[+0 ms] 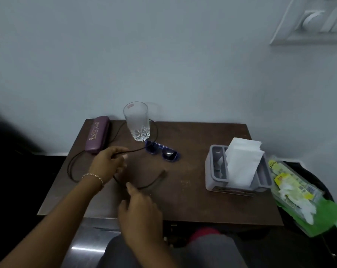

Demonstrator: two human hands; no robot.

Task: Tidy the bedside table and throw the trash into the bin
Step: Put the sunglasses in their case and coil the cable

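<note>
A thin black cable (72,165) loops across the left half of the brown bedside table (198,190). My left hand (107,164) is closed on the cable near the table's middle. My right hand (139,211) pinches the same cable nearer the front edge, and its plug end (160,176) sticks out to the right. A black bin (314,192) at the table's right side holds green and yellow wrappers and white crumpled paper.
A purple glasses case (98,134) lies at the back left. An upright empty glass (137,121) stands behind blue sunglasses (161,151). A grey organiser tray (210,171) with white tissues sits at the right. A wall runs behind the table.
</note>
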